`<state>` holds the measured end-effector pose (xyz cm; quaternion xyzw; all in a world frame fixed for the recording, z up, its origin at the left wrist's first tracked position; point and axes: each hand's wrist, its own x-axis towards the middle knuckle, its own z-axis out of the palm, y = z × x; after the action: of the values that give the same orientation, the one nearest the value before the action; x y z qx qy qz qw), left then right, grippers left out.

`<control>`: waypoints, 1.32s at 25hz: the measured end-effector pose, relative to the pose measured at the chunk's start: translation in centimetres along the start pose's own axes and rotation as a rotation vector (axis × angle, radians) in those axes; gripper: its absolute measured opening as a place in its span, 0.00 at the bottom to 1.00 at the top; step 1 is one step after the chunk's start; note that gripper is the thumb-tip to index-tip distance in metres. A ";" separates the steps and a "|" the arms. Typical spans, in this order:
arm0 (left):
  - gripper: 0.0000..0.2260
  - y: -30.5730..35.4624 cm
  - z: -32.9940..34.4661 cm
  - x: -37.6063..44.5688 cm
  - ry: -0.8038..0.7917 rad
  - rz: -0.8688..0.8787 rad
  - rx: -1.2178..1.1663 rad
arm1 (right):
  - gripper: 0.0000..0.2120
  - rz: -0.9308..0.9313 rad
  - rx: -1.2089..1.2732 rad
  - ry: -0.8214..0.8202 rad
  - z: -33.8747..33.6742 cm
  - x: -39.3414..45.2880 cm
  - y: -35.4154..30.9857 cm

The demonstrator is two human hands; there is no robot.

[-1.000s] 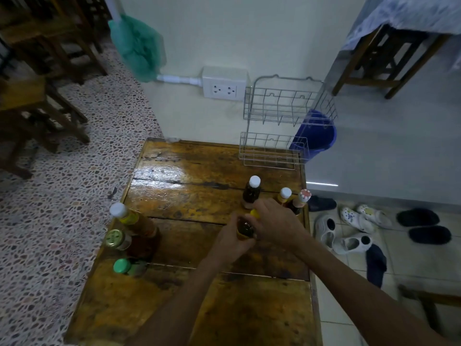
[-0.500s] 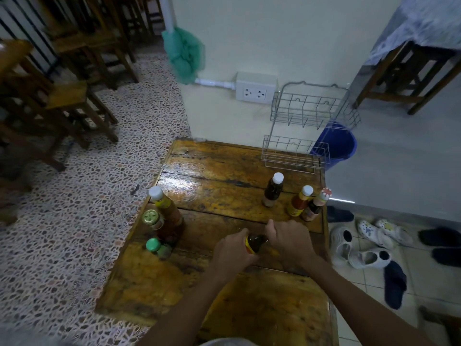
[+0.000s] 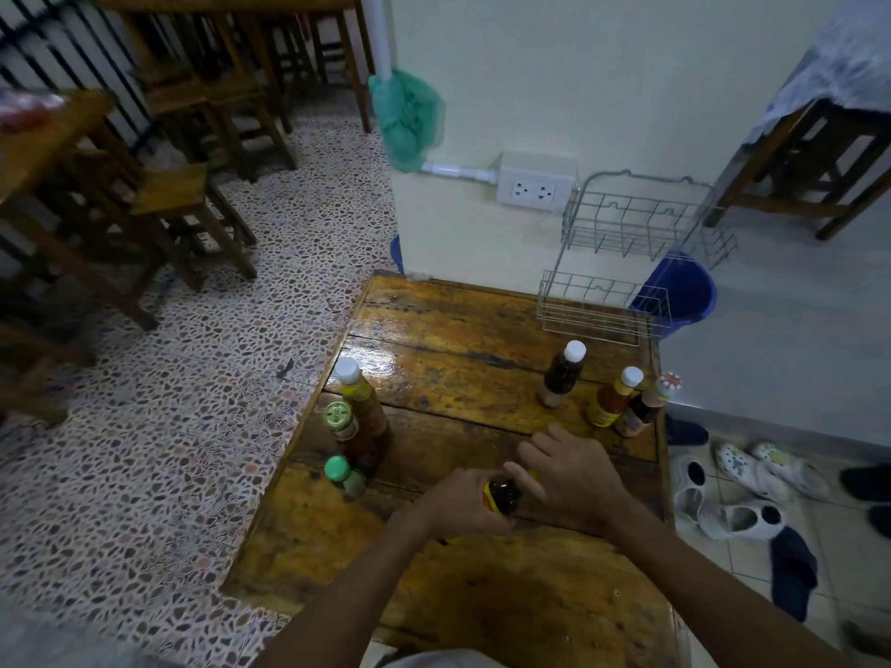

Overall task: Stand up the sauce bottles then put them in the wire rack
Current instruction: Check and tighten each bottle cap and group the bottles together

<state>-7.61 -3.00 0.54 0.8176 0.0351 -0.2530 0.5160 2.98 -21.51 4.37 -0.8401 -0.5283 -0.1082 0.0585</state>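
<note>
Fingers (image 3: 465, 494) of the left hand (image 3: 458, 501) curl round a dark sauce bottle (image 3: 501, 494) with a yellow label, lying or tilted at table centre; exact tilt unclear, mostly hidden by the hands. Right hand (image 3: 571, 474) sits just beside it at 3 o'clock, fingers stretched fairly straight, tips touching the bottle's far end; cap not visible. Both forearms come in from 6 o'clock.

Wire rack (image 3: 622, 262) stands at 1 o'clock on the table's far corner: two tiers, thin silver wire grid, both tiers holding nothing.

Upright bottles at 2 o'clock: a dark bottle with white cap (image 3: 561, 373), an orange bottle with white cap (image 3: 614, 397), and a dark bottle with red-white cap (image 3: 646, 407), the last two touching or nearly so. At 9 o'clock, a close cluster: tall amber bottle with white cap (image 3: 359, 397), a gold-capped bottle (image 3: 340, 419), a small green-capped bottle (image 3: 342, 474).

Table (image 3: 482, 320) is glossy worn wooden planks, rectangular. Floor at left is speckled terrazzo; wooden stools (image 3: 183, 195) at 10 o'clock. Blue bucket (image 3: 680, 291) behind the rack. White socket (image 3: 535, 185) on the wall. Shoes (image 3: 742, 474) on tile at 3 o'clock.
</note>
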 end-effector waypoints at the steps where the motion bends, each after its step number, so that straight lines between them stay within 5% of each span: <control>1: 0.20 -0.2 0.1 -0.1 0.013 -0.003 0.003 | 0.20 0.007 -0.007 0.001 0.0 0.2 -0.1; 5: 0.23 -0.8 -0.2 -0.3 0.068 -0.026 0.054 | 0.23 0.200 0.069 -0.073 -0.2 1.1 -1.5; 10: 0.30 -1.7 -0.2 -0.3 0.284 -0.073 0.458 | 0.23 0.472 0.001 -0.351 1.5 1.2 -3.5; 15: 0.22 -3.2 0.8 -0.3 0.448 -0.033 0.636 | 0.08 0.432 0.045 -0.579 2.0 1.5 -4.3; 18: 0.20 -3.2 -0.1 -0.1 0.422 0.001 0.590 | 0.16 0.444 0.044 -0.472 1.7 1.6 -4.4; 21: 0.20 -2.9 -2.1 0.0 0.152 0.004 0.222 | 0.26 0.336 0.088 -0.269 0.4 1.9 -3.6; 24: 0.17 -2.8 -2.3 -0.4 0.104 0.019 0.086 | 0.24 0.253 0.105 -0.141 -0.3 2.6 -3.1; 30: 0.25 -2.4 -0.9 -0.5 0.275 -0.081 0.191 | 0.26 0.402 0.038 -0.300 -0.3 4.2 -3.2; 33: 0.20 -2.3 -0.3 -0.4 0.399 -0.121 0.369 | 0.13 0.313 -0.035 -0.500 0.2 4.3 -3.3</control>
<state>-8.59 -1.61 -1.05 0.9279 0.1380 -0.1197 0.3251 1.88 -16.27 5.13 -0.9129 -0.3883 0.1034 -0.0721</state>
